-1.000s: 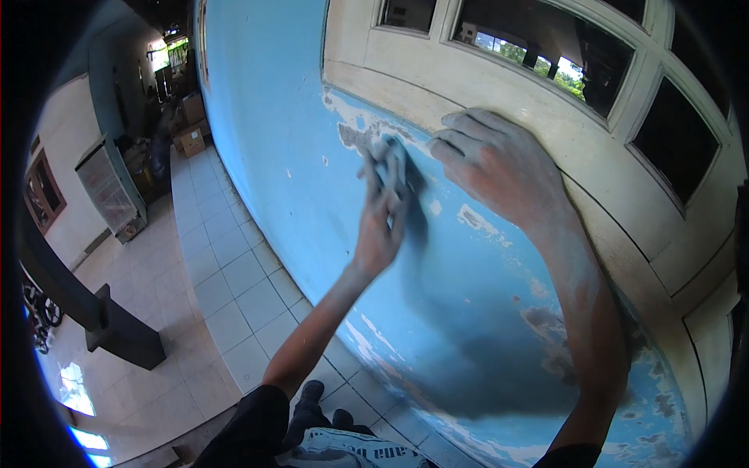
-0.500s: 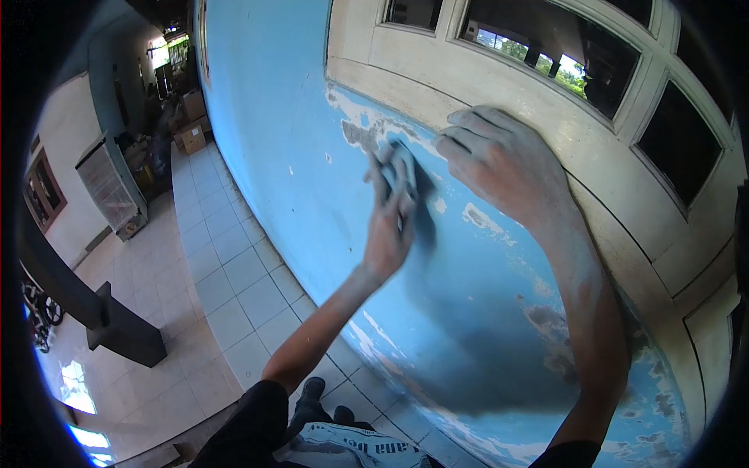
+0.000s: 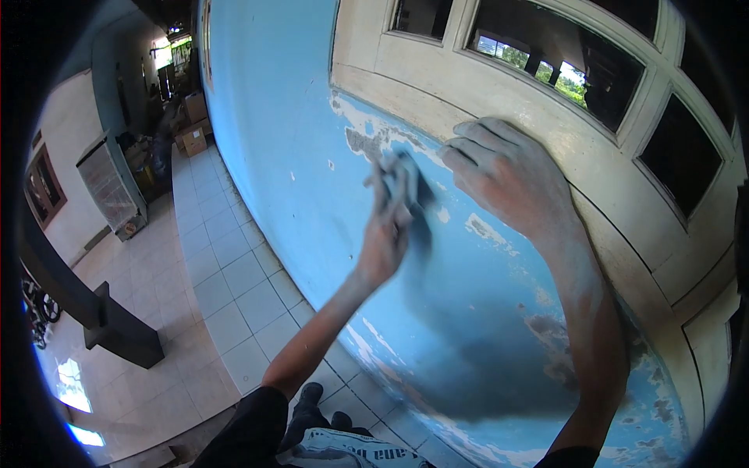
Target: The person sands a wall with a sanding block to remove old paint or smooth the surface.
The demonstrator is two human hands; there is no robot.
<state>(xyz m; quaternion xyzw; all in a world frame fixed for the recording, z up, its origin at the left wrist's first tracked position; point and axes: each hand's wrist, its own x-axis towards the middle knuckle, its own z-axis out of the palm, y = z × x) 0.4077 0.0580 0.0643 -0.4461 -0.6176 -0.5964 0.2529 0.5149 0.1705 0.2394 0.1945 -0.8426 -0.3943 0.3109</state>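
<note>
My left hand (image 3: pixel 385 226) is pressed to the blue wall (image 3: pixel 312 203), fingers bent over a dark flat piece (image 3: pixel 403 164) that looks like sandpaper. Motion blur and the fingers hide most of it. Just above is a patch of peeled paint (image 3: pixel 360 140), white and grey. My right hand (image 3: pixel 507 175) lies against the lower edge of the cream window frame (image 3: pixel 398 82), its fingers stretched out and holding nothing. Pale dust coats both hands.
Panes of dark glass (image 3: pixel 679 156) fill the frame above. More flaking paint (image 3: pixel 554 335) marks the lower wall. A tiled walkway (image 3: pixel 234 288) runs along its foot, with a dark post (image 3: pixel 125 335), a leaning glass-fronted cabinet (image 3: pixel 113 187) and cardboard boxes (image 3: pixel 191 140) beyond.
My left hand has shifted slightly on the wall with the dark piece, its fingers now more blurred. My right hand keeps its place on the frame. The whole view has tilted a little.
</note>
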